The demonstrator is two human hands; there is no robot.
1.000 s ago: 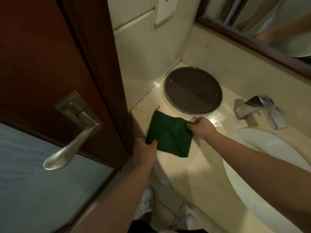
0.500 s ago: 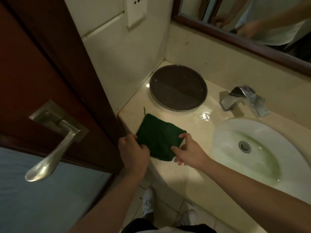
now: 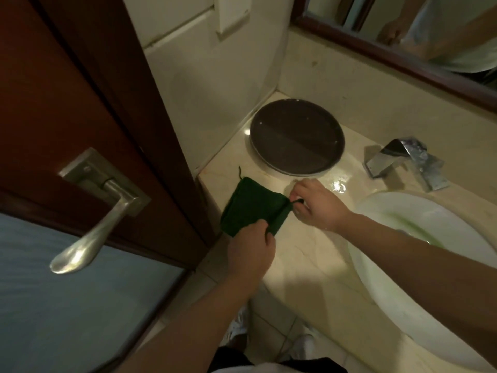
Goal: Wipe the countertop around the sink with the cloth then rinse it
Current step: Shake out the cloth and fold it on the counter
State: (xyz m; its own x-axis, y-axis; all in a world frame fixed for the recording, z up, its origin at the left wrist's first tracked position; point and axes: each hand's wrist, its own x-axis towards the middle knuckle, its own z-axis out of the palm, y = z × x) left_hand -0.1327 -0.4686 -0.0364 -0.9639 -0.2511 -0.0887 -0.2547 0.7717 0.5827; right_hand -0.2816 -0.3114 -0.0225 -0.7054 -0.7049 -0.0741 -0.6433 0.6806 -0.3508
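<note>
1. Two steps make up the task, and by my reading neither is finished. The green cloth [image 3: 251, 205] lies folded flat at the left end of the surface [image 3: 309, 262], left of the sink [image 3: 430, 238] and just near of a round dark tray [image 3: 297, 137].
2. Wet patches [image 3: 337, 185] shine on the surface between the tray and the tap [image 3: 403, 162]. That part at least looks unwiped. How much of the rest has been gone over I cannot tell.
3. Rinsing is left to do. The cloth is well apart from the tap, and no water is seen running. A faint green tinge shows in the sink bowl, and its cause is unclear.
4. The left hand [image 3: 250, 251] sits at the cloth's near edge. Its fingers [image 3: 262, 228] are curled down over the near right corner, gripping it against the surface.
5. The right hand [image 3: 314, 205] is at the cloth's far right corner, fingers [image 3: 300, 191] bent close together. They pinch a dark loop or thread sticking out from that corner. Whether they also hold the fabric itself is hard to make out.
6. With both hands on its right side, the cloth seems to be getting arranged or picked up, not swept across the surface.
</note>
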